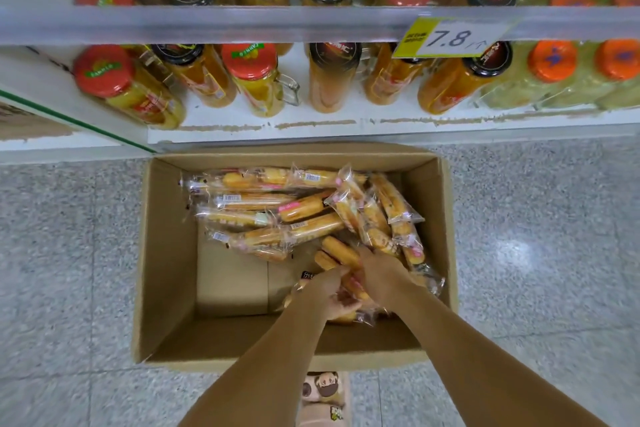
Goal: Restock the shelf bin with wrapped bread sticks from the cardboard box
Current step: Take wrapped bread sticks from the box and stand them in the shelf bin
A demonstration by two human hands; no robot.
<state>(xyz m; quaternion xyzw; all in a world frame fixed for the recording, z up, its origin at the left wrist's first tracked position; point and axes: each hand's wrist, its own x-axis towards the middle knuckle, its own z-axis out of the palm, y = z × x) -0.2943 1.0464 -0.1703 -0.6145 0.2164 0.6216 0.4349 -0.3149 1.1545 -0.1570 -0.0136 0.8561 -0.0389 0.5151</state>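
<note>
The left grip (334, 293) curls round a bundle of sticks (341, 250) from below, and the right grip (379, 269) closes over the bundle's top. Probably the two work together so that several slippery wrappers come up at once. The bundle sits at the near right of the box (166, 253), and more sticks lie heaped across its far half, so plenty are left. The box stands on the floor (69, 253), hard against the shelf (242, 126) of jars (263, 80), keeping the carry short. No bin shows.
</note>
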